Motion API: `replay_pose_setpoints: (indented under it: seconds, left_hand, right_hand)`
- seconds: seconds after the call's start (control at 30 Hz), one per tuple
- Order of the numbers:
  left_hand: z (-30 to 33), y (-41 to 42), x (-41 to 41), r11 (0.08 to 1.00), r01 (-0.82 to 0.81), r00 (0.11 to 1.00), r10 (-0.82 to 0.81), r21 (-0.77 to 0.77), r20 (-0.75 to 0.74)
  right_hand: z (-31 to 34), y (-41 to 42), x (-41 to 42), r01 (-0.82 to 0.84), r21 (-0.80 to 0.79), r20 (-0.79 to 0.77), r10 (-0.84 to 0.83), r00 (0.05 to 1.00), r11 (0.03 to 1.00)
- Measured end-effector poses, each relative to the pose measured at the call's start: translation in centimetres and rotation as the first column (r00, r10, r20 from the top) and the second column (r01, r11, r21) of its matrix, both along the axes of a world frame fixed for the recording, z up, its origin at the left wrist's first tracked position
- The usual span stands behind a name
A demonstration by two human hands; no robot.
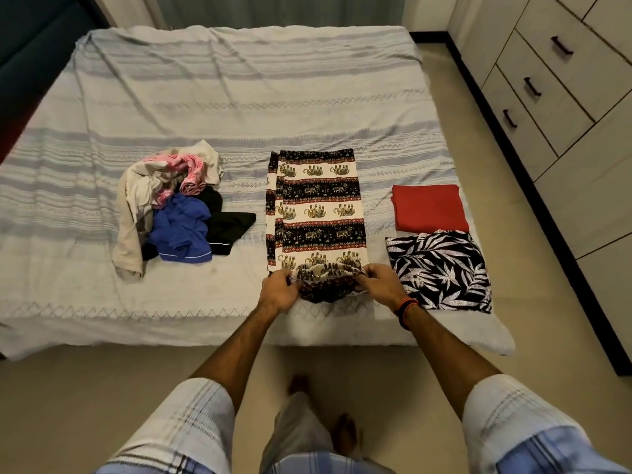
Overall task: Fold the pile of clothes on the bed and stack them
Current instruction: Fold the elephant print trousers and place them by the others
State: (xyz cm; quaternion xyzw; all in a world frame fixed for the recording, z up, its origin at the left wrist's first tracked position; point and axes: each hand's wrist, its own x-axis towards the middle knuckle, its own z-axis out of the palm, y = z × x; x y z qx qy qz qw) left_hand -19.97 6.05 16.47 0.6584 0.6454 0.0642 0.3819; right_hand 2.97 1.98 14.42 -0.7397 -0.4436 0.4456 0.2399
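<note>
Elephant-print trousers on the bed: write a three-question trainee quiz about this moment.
1. True or false: both hands grip the elephant-print trousers at the gathered waistband.
2. Which folded item lies nearest the right hand? A) red cloth B) leaf-print garment C) blue shirt
3. Fill in: the unfolded pile lies on the person's ____ side of the trousers.

Key: 1 true, the left hand and right hand each hold an end. 2 B. 3 left.
</note>
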Motion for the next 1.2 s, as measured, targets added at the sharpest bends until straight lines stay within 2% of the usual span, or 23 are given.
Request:
replay_pose_setpoints:
  seconds: [0.17, 0.57, 0.73, 1.0, 1.2]
  left_hand:
    - [-0.6, 5.8, 1.9, 0.997, -0.065, 0.996, 0.067, -0.053, 0.052]
    - [-2.4, 23.1, 5.0, 0.961, -0.22, 0.957, 0.245, -0.165, 0.156]
    - [-3.0, 27.7, 5.9, 0.959, -0.166, 0.958, 0.212, -0.231, 0.194]
    - [-6.8, 26.1, 6.1, 0.956, -0.027, 0.999, 0.038, -0.292, 0.034]
    - [-9.7, 24.2, 5.8, 0.943, 0.041, 0.999, -0.048, -0.329, -0.014]
  right_hand:
    - [0.2, 4.9, 1.0, 0.1, -0.003, -0.099, -0.1, 0.99, 0.995]
    - [-0.4, 21.8, 2.9, 0.287, -0.034, -0.118, -0.289, 0.95, 0.957]
    - [0.1, 25.9, 2.9, 0.158, -0.058, -0.055, -0.162, 0.985, 0.986]
    - [-4.0, 25.0, 2.7, -0.035, -0.195, 0.016, 0.039, 0.999, 0.98]
    - [-7.7, 23.1, 2.6, -0.111, -0.275, 0.048, 0.129, 0.99, 0.955]
